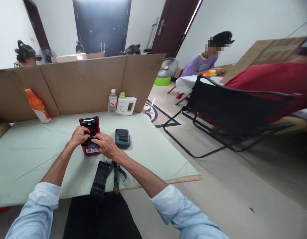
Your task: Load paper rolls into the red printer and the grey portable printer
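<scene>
A red box-like device (91,151), which looks like a label printer, stands on the table with its lid (89,121) tipped up. Inside it, my left hand (80,135) reaches in from the left with curled fingers. My right hand (106,143) comes in from the right, fingers bent close to the left ones. A small dark piece lies between the fingertips, too covered to name. Something clear and shiny shows just below them at the device's front. A crumpled black film strip (100,177) hangs over the table's front edge, below my right hand.
A dark grey device (122,138) sits to the right. Along a cardboard screen (81,88) stand an orange bottle (38,107), a clear bottle (112,103) and a white jug (126,105). A black folding chair (218,109) and other people are on the right; more people sit behind the screen.
</scene>
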The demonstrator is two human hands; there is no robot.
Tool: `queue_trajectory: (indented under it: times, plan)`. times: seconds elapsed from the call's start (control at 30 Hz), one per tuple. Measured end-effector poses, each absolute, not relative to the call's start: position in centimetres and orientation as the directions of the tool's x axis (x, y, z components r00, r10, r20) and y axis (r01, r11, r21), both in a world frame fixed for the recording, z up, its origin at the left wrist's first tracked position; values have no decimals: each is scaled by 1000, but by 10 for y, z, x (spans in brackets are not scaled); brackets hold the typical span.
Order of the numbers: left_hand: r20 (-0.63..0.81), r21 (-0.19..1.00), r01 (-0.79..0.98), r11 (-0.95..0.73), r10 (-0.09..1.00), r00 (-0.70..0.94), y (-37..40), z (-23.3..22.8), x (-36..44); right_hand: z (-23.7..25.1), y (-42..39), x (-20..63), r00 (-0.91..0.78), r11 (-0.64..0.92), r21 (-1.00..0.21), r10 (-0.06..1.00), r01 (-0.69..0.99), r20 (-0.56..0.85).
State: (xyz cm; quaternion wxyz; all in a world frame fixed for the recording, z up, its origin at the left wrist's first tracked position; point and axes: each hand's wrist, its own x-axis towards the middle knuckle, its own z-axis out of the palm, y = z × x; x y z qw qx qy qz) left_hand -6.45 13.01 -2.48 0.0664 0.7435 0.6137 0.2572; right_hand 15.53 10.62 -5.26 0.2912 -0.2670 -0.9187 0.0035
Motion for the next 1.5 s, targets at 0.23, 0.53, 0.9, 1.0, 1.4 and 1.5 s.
queue_trajectory:
  times: [0.23,0.53,0.9,1.0,1.4,1.5]
  plan:
    - [523,636,747,-194,820,-232,141,-26,-79,-56,99,155,-675,860,-118,468,497,571]
    - [463,723,604,-335,884,-64,125,-26,-90,-56,87,157,-682,877,-113,438,466,586]
    - [390,516,732,-446,883,262,52,-34,-97,-61,80,156,-670,878,-73,413,474,617]
    - [405,427,778,-461,867,292,50,-38,-97,-62,80,156,-671,880,-63,403,471,623]
    - [451,320,847,-425,855,258,45,-48,-86,-61,78,157,-662,889,-153,428,432,616]
    - [454,318,853,-413,856,245,45,-49,-86,-60,83,162,-638,880,-222,461,421,617]
